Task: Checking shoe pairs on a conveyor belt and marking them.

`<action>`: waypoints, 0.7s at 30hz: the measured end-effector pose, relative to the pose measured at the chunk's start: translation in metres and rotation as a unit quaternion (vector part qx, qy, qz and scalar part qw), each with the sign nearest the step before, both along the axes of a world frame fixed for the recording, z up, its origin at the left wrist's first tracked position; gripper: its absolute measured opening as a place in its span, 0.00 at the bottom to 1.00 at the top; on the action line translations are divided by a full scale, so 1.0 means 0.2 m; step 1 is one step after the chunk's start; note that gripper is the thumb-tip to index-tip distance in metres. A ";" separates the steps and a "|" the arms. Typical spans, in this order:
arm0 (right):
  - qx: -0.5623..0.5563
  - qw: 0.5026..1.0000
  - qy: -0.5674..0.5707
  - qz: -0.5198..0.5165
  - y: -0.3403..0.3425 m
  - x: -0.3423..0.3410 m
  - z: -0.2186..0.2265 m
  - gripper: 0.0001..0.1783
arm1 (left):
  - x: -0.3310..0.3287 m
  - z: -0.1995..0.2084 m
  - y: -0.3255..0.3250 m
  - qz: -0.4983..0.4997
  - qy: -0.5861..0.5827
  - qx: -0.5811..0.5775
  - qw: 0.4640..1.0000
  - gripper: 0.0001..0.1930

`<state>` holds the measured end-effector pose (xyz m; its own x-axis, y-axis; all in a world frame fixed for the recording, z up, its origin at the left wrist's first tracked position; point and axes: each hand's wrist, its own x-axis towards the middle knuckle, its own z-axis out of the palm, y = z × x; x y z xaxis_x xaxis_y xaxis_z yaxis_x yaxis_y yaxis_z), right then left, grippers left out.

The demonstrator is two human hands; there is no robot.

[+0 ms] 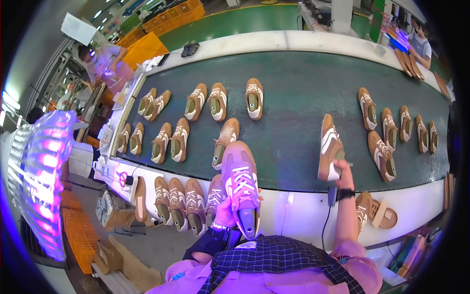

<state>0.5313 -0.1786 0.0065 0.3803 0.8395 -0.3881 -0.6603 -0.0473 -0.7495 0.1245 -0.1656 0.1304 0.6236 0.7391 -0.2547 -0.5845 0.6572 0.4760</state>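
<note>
Close in front of me, my left hand (224, 213) is closed around a tan sneaker (241, 179) with white laces, its toe pointing away and a dark form inside its opening. Purple light tints this shoe. Out to the right, my right hand (344, 175) grips the heel end of another sneaker (330, 144), which is tipped on its side at the green belt, its white stripes showing. I cannot tell whether that shoe rests on the surface. Just beyond the left-hand shoe stands a tan sneaker (226, 134), partly covered by it.
Sneakers stand in groups on the green belt (293, 88), left and right. Several more sneakers (176, 201) line the white near ledge (279, 210). Loose soles (384, 214) lie at the right. A lamp (41, 181) glows purple at left. Co-workers (105, 66) sit beyond both ends.
</note>
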 end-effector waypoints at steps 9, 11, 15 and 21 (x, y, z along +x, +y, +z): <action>0.240 0.905 0.280 0.213 -0.32 -0.79 0.76 0.61 | -0.17 0.05 -0.08 -0.064 -0.050 0.068 0.994 0.50; 0.191 0.924 0.208 0.258 -0.32 -0.88 0.75 0.57 | -0.23 0.03 -0.09 -0.068 -0.079 0.076 0.992 0.48; 0.126 0.951 0.103 0.262 -0.36 -1.13 0.75 0.49 | -0.44 -0.10 -0.14 -0.001 -0.009 0.040 0.999 0.47; 0.216 0.913 -0.075 0.338 -0.27 -1.36 0.92 0.53 | -0.70 0.06 -0.15 0.048 0.057 0.127 0.989 0.41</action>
<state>0.2591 -0.2318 0.1913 -0.2588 0.9648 0.0477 -0.4781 -0.0850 -0.8742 -0.0149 -0.1955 0.1418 0.5248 0.8432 -0.1170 -0.5720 0.4511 0.6851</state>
